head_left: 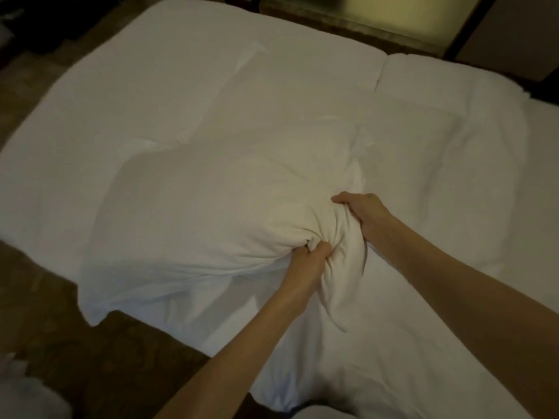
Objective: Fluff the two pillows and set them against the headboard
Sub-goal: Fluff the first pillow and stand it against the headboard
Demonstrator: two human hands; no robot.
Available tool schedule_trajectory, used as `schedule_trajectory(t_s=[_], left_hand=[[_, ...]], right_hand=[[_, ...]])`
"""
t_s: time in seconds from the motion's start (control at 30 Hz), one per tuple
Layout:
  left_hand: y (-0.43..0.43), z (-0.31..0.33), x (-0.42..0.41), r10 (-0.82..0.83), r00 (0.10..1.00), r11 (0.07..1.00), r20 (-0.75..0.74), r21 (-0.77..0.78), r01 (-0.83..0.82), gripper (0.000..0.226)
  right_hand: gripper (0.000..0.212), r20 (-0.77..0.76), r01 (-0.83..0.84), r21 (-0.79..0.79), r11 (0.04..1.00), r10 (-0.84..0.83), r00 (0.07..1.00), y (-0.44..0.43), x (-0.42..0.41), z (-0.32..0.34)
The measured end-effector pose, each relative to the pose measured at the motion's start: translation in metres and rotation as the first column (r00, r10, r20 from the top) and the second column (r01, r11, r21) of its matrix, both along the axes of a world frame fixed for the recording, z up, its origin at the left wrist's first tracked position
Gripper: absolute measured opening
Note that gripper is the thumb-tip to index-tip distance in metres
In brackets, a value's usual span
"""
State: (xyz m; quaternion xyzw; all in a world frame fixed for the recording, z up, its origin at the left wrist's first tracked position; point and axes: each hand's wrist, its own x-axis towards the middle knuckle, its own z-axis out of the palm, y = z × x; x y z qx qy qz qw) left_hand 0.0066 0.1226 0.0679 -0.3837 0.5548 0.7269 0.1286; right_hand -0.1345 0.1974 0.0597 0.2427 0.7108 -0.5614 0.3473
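A white pillow (211, 213) lies across the near part of the bed, its left end hanging over the mattress edge. My left hand (305, 261) is clenched on bunched fabric at the pillow's near right corner. My right hand (367, 213) grips the same bunched end from the right side, fingers curled into the cloth. A second white pillow (429, 152) lies flat on the bed to the right, partly behind the first. No headboard shows in this view.
The bed (169, 86) is covered in a white sheet and fills most of the view. Brown patterned carpet (115, 358) lies at the lower left. Dark furniture (499, 28) stands beyond the bed's far right corner. Something white (21, 394) sits on the floor at bottom left.
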Motion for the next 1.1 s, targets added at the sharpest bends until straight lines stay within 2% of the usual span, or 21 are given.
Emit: schedule_trajectory(t_s=[0.1, 0.2, 0.23, 0.33, 0.37, 0.4, 0.5, 0.57, 0.63, 0.77, 0.9, 1.0, 1.03, 1.1], left_hand=[[-0.004, -0.012, 0.022, 0.056, 0.996, 0.983, 0.071, 0.172, -0.067, 0.058], [-0.015, -0.020, 0.045, 0.085, 0.996, 0.904, 0.040, 0.416, -0.094, 0.037], [-0.018, -0.024, 0.052, 0.125, 0.991, 0.873, 0.037, 0.471, -0.128, 0.040], [-0.039, -0.037, 0.075, 0.387, 0.918, 0.771, 0.088, 0.515, -0.375, 0.096], [-0.049, -0.040, 0.082, 0.486, 0.871, 0.723, 0.074, 0.527, -0.447, 0.101], [-0.063, -0.044, 0.086, 0.584, 0.811, 0.677, 0.036, 0.531, -0.510, 0.096], [-0.106, -0.052, 0.097, 0.747, 0.659, 0.620, -0.092, 0.454, -0.640, 0.068], [-0.124, -0.055, 0.099, 0.770, 0.631, 0.611, -0.100, 0.402, -0.682, 0.072], [-0.131, -0.060, 0.099, 0.761, 0.644, 0.620, -0.078, 0.380, -0.687, 0.072], [-0.138, -0.069, 0.097, 0.702, 0.712, 0.673, -0.017, 0.341, -0.656, 0.055], [-0.148, -0.066, 0.097, 0.685, 0.727, 0.721, 0.034, 0.112, -0.684, 0.049], [-0.149, -0.049, 0.097, 0.649, 0.760, 0.759, -0.040, -0.033, -0.650, 0.051], [-0.145, -0.039, 0.093, 0.636, 0.768, 0.768, -0.081, -0.035, -0.639, 0.051], [-0.135, -0.016, 0.081, 0.664, 0.728, 0.742, -0.171, 0.032, -0.670, 0.047]], right_hand=[[0.044, -0.036, 0.028, -0.009, 1.000, -0.029, 0.999, 0.001, 0.012, 0.005], [0.032, -0.046, 0.052, -0.102, 0.993, -0.057, 0.997, 0.006, 0.020, 0.011], [0.031, -0.055, 0.067, -0.133, 0.989, -0.075, 0.996, 0.008, 0.021, 0.012], [0.029, -0.098, 0.079, -0.192, 0.978, -0.099, 0.990, 0.010, 0.024, 0.017], [0.028, -0.110, 0.073, -0.203, 0.977, -0.097, 0.989, 0.012, 0.025, 0.020], [0.029, -0.119, 0.065, -0.212, 0.975, -0.092, 0.989, 0.013, 0.025, 0.023], [0.030, -0.145, 0.032, -0.228, 0.973, -0.066, 0.987, 0.023, 0.029, 0.028], [0.029, -0.156, 0.023, -0.228, 0.973, -0.059, 0.986, 0.033, 0.033, 0.029], [0.035, -0.168, 0.017, -0.214, 0.977, -0.054, 0.984, 0.044, 0.041, 0.026], [0.042, -0.156, -0.014, -0.176, 0.984, -0.014, 0.988, 0.058, 0.059, 0.017], [0.045, -0.153, -0.035, -0.164, 0.986, 0.009, 0.988, 0.061, 0.076, 0.015], [0.035, -0.191, -0.051, -0.217, 0.975, 0.009, 0.982, 0.068, 0.081, 0.023], [0.032, -0.209, -0.054, -0.230, 0.972, 0.004, 0.978, 0.075, 0.081, 0.027], [0.030, -0.248, -0.045, -0.254, 0.966, -0.020, 0.968, 0.089, 0.081, 0.036]])
